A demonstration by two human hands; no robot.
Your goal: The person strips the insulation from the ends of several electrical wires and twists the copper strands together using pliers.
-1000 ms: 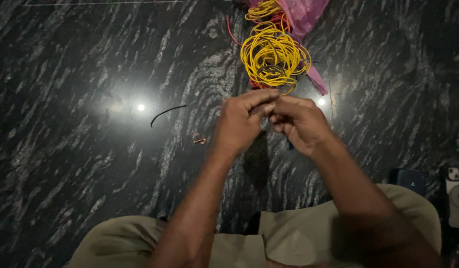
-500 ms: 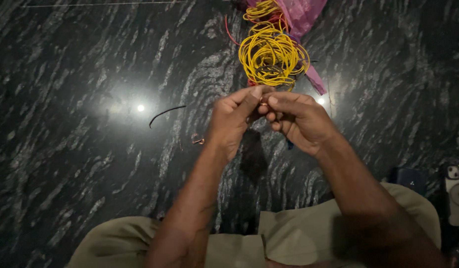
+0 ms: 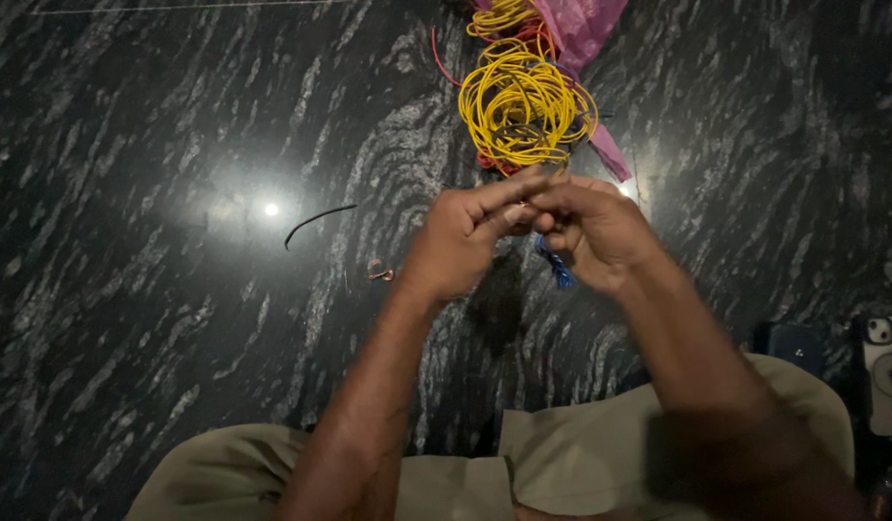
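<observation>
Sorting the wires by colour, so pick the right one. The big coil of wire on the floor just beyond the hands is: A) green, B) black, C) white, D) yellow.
D: the coil of wire beyond the left hand and right hand is bright yellow, lying on the dark stone floor beside a pink bag.

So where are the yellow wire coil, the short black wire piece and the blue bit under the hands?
yellow wire coil (image 3: 525,106), head view, on the middle of the tangled loops.
short black wire piece (image 3: 315,221), head view, on the middle of its curve on the floor.
blue bit (image 3: 559,271), head view, on the end hanging below the right hand.
</observation>
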